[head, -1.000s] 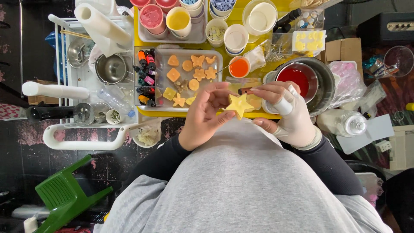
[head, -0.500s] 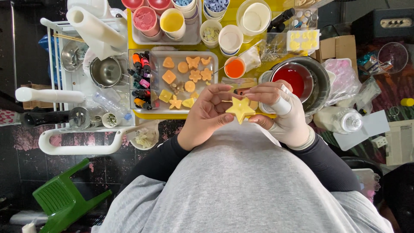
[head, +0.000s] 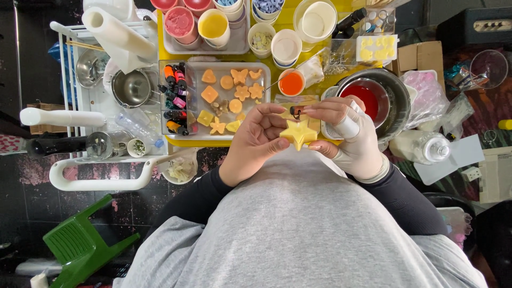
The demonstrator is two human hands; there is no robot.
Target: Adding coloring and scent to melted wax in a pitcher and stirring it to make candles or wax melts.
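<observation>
1. At the far left of the frame a green plastic chair [head: 80, 246] lies low, and above it a white rack [head: 96, 133] carries a metal pot [head: 130, 88] and a roll of white paper [head: 114, 34].
2. Left of centre, on the yellow table [head: 176, 141], a clear tray [head: 224, 98] holds orange and yellow moulded shapes (hearts, flowers, stars), with small dye bottles [head: 173, 98] lined along its left side.
3. Above the tray, along the top of the frame, cups of pink, yellow and white material [head: 213, 24] stand in a row.
4. The left hand [head: 253, 144] sits at the centre of the frame, fingers curled, thumb and fingertips pinching the left points of the yellow star [head: 298, 133].
5. The yellow star is held between both hands just below the table's near edge, above the person's grey shirt, flat face turned up to the camera.
6. The right hand [head: 346, 136], just right of the star, is closed around a small white bottle [head: 349, 125] and also presses its fingertips on the star's upper and right points; a small dark bit shows at its fingertips above the star (too small to tell what).
7. Right of the hands, a metal bowl [head: 397, 101] holds a container of red liquid [head: 365, 98], and a small cup of orange liquid [head: 291, 82] stands to its upper left.
</observation>
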